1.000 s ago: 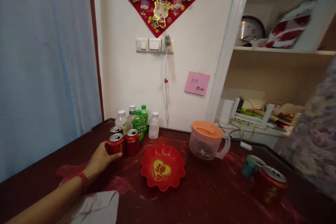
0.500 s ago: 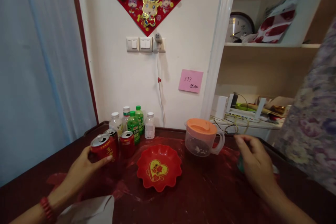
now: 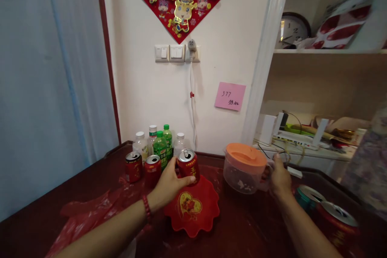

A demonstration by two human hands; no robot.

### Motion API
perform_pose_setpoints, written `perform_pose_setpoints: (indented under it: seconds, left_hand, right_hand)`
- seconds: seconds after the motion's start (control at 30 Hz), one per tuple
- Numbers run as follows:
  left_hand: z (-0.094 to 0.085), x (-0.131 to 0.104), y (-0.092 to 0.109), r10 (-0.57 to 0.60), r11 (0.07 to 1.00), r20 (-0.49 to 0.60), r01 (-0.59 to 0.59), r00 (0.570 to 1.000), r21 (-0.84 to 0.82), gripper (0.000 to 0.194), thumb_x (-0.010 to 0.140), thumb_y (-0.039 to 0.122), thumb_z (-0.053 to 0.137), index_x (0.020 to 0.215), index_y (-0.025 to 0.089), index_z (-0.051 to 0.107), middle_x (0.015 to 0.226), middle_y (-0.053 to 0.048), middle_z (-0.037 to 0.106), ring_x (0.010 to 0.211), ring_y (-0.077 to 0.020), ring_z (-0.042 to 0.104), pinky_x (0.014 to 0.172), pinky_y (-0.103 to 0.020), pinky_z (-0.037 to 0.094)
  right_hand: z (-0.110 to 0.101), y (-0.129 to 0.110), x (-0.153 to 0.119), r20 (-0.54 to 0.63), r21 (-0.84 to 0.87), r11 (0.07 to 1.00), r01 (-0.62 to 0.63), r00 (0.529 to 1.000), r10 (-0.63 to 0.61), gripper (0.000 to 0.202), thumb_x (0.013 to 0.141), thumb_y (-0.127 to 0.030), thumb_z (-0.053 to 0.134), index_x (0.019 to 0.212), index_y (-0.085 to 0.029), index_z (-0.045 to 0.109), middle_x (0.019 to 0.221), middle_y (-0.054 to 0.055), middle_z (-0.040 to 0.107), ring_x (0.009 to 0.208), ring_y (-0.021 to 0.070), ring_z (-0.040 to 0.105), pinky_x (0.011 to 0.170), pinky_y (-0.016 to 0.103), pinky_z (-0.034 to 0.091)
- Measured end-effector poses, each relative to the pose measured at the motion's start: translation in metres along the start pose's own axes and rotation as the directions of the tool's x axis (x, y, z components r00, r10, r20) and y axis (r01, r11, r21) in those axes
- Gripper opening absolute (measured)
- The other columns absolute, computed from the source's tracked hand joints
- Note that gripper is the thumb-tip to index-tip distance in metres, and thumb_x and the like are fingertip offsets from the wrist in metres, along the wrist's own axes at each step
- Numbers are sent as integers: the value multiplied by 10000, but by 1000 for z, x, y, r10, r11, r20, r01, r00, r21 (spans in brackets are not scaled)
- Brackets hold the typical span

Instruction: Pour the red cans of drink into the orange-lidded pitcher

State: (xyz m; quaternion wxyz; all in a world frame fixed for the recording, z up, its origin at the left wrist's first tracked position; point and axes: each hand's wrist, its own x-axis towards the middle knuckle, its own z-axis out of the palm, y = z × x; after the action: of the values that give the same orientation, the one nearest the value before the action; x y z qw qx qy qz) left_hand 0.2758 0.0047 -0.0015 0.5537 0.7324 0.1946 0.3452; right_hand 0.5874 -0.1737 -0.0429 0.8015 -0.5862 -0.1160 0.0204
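Observation:
A red can (image 3: 188, 166) with an opened silver top is held in my left hand (image 3: 171, 185), above the back rim of the red scalloped plate (image 3: 208, 205). My right hand (image 3: 279, 177) is closed round the handle of the clear pitcher (image 3: 242, 175), which has an orange lid and some white bits inside. Two more red cans, one with a dark rim (image 3: 133, 168) and one with a silver top (image 3: 152, 169), stand left of my left hand. Behind them are green bottles (image 3: 160, 145) and white-capped bottles (image 3: 140, 143).
A teal can (image 3: 308, 198) and a large red can (image 3: 335, 223) stand at the right, beside my right forearm. Crumpled red plastic (image 3: 87, 213) lies at the left. A white router (image 3: 296, 139) with cables sits on the shelf behind.
My left hand has carried the red can rightward from beside the other cans to over the plate. My right hand has taken hold of the pitcher handle. The view has shifted slightly.

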Motion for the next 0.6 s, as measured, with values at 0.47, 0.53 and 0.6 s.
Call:
perform_pose_setpoints:
  seconds: [0.47,0.53,0.6]
  left_hand:
    - [38,11,-28,-32,999,9,31,999,11,718,617,276,865,1253,186,543,1308,-152,644,1214,-343,604,1068,-492,444]
    - [38,5,-30,-40,999,5,40,999,-20,724,603,271,873,1247,188,552,1311,-150,645,1231,-348,597,1082,-494,436]
    - [33,0,-26,-42,996,23,44,999,-82,714,603,282,875,1234,182,555,1285,-150,659,1220,-350,606,1080,-509,441]
  right_hand:
    - [-4,12,-33,108,288,954,-84,993,55,547,768,-719,696,762,-184,578,647,-34,575,516,102,524,464,227,427]
    - [-4,15,-33,87,293,953,-76,995,53,516,767,-677,727,766,-187,568,645,-43,561,514,98,510,450,215,406]
    - [-5,17,-33,65,290,954,-70,996,53,471,802,-628,718,761,-189,553,625,-57,518,497,89,470,440,207,380]
